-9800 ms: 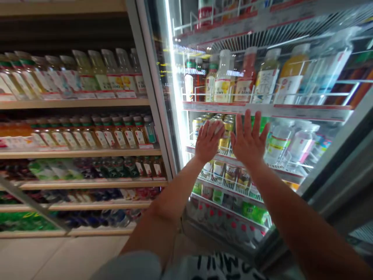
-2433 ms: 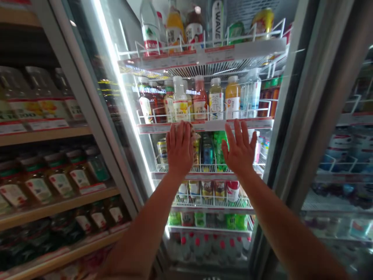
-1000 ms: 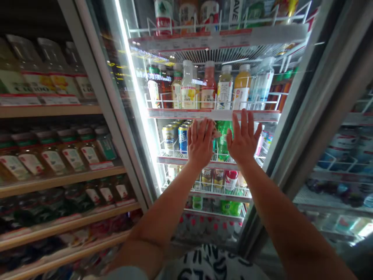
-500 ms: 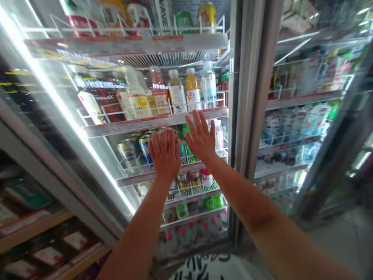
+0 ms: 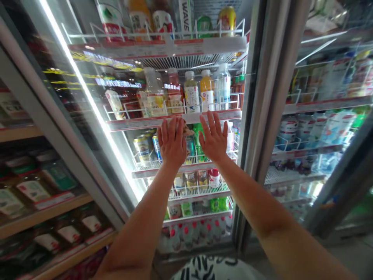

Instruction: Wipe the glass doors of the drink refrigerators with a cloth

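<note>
At the cooler door (image 5: 87, 116), held left hand (image 5: 172, 143) and right hand (image 5: 214, 137) up side by side, palms forward, fingers straight and spread, clasping nothing. Appeared to press both flat on the glass, level with the cans (image 5: 142, 146) and just under the shelf (image 5: 215, 115) of bottles (image 5: 190, 97); could not tell for certain whether skin met glass. Saw a pale crumpled wad (image 5: 187, 130) poking out from under the left palm toward the right hand, pinned rather than gripped; could not tell paper from cloth. Found the door upright and seemingly shut, between open shelves (image 5: 43, 212) on the left and a second cooler (image 5: 314, 116) on the right. Judged the glass stiff, smooth and slick under a bare palm, heavy to swing, and breakable under a sharp knock. Reckoned the metal frame (image 5: 253, 116) at its right edge the safer place to take hold, not the glass; made out no handle. Judged the wad light and soft, likely to slide or drop from a flat palm, better pinched between thumb and fingertips.
</note>
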Available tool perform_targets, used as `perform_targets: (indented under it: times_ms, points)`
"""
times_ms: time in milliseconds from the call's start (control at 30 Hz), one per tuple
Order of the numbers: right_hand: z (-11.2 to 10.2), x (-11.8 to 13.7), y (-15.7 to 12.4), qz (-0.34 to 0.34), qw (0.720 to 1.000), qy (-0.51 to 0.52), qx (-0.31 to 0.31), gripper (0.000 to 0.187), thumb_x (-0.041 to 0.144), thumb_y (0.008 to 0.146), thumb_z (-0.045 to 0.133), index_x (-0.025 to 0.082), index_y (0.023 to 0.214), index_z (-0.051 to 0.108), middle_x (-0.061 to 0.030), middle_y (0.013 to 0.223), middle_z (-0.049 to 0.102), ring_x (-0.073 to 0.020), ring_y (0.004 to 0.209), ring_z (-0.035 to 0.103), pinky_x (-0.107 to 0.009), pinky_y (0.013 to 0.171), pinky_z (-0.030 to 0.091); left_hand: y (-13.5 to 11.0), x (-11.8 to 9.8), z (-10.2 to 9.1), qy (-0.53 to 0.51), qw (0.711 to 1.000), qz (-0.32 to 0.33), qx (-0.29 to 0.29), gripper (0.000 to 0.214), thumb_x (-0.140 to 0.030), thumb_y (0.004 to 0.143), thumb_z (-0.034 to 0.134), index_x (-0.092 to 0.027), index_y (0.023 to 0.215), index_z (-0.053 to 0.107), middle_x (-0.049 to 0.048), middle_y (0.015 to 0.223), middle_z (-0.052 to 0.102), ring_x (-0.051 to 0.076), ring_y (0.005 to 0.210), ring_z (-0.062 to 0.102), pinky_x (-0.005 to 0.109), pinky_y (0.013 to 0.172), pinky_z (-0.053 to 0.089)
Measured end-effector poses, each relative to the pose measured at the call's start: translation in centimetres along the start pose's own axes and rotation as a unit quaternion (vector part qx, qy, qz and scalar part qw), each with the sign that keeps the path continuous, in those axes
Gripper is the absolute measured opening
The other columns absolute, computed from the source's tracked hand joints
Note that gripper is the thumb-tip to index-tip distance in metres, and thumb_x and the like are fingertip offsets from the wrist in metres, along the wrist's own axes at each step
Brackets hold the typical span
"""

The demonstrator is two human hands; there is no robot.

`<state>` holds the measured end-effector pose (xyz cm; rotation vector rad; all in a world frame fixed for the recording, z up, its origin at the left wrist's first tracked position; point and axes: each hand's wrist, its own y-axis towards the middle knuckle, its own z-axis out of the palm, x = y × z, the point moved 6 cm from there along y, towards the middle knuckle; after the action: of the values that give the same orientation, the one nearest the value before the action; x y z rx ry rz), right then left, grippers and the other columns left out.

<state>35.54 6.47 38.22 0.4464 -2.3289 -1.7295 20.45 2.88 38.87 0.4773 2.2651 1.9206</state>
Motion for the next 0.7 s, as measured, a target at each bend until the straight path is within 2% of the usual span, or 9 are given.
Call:
perform_targets:
  times_ms: [100,167,267,333,400,533,600,700]
  points:
    - [0.0,0.0,0.0,0.002,1.000,0.010,0.001,0.056,0.039,0.110,0.026,0.029,0.165,0.024,-0.0035,0.172,0.018,-0.0259,0.161,0.014,-0.061,0.130,0.017,1.3,1.0,-0.7,0.006,0.999,-0.047,-0.018,0.056,-0.025,0.107,0.043,-0.018,0.162,0.042,0.0070,0.168,0.033,0.029,0.161,0.014,0.052,0.133,0.010]
    - [-0.1,-0.1,0.0,0.000,1.000,0.015,-0.014,0.056,0.039,0.110,0.026,0.029,0.165,0.025,-0.0041,0.171,0.020,-0.0251,0.161,0.016,-0.060,0.130,0.017,0.2,0.6,-0.6,0.010,0.998,-0.056,-0.019,0.056,-0.025,0.107,0.043,-0.017,0.162,0.041,0.0078,0.168,0.033,0.029,0.161,0.013,0.054,0.133,0.012]
    - [-0.1,-0.1,-0.1,-0.007,0.999,0.011,-0.034,0.056,0.039,0.110,0.028,0.029,0.165,0.025,-0.0045,0.171,0.022,-0.0243,0.161,0.017,-0.060,0.130,0.019,-2.8,-1.1,0.5,0.005,1.000,-0.008,0.009,0.055,-0.022,0.105,0.045,-0.017,0.160,0.045,0.0096,0.165,0.039,0.030,0.161,0.014,0.057,0.131,0.016]
    - [-0.1,0.0,-0.2,-0.012,0.999,0.003,-0.043,0.056,0.039,0.110,0.029,0.028,0.164,0.026,-0.0048,0.170,0.023,-0.0239,0.161,0.018,-0.059,0.130,0.019,-3.6,-1.6,0.9,0.003,0.999,0.027,0.032,0.054,-0.021,0.103,0.047,-0.019,0.157,0.049,0.0089,0.162,0.043,0.030,0.160,0.018,0.056,0.131,0.018]
    - [0.0,0.0,-0.2,-0.016,0.999,0.004,-0.050,0.055,0.039,0.110,0.030,0.028,0.164,0.028,-0.0051,0.170,0.024,-0.0236,0.161,0.018,-0.059,0.130,0.019,-2.4,-0.9,0.6,0.007,0.999,0.021,0.030,0.055,-0.021,0.104,0.046,-0.020,0.158,0.048,0.0079,0.163,0.043,0.029,0.160,0.019,0.054,0.132,0.017]
    - [0.1,-0.2,-0.3,-0.010,0.999,0.020,-0.046,0.055,0.038,0.110,0.030,0.028,0.163,0.028,-0.0049,0.170,0.025,-0.0244,0.160,0.019,-0.060,0.130,0.018,1.6,1.1,-1.0,0.014,0.999,-0.050,-0.015,0.059,-0.022,0.105,0.039,-0.017,0.164,0.035,0.0067,0.168,0.033,0.028,0.161,0.014,0.052,0.133,0.013]
    - [0.1,-0.3,-0.3,-0.006,0.999,0.022,-0.043,0.054,0.037,0.109,0.030,0.029,0.163,0.029,-0.0045,0.169,0.026,-0.0241,0.160,0.019,-0.059,0.130,0.018,1.9,0.8,-0.9,0.016,0.998,-0.055,-0.016,0.058,-0.024,0.106,0.037,-0.015,0.164,0.036,0.0071,0.169,0.032,0.029,0.161,0.011,0.053,0.133,0.012]
    - [0.0,-0.2,-0.3,-0.011,0.999,0.020,-0.047,0.055,0.037,0.109,0.029,0.027,0.162,0.031,-0.0049,0.169,0.027,-0.0234,0.161,0.018,-0.058,0.130,0.017,0.5,-1.1,0.3,0.010,1.000,-0.023,0.010,0.056,-0.031,0.107,0.038,-0.015,0.161,0.042,0.0075,0.168,0.034,0.029,0.162,0.009,0.054,0.133,0.010]
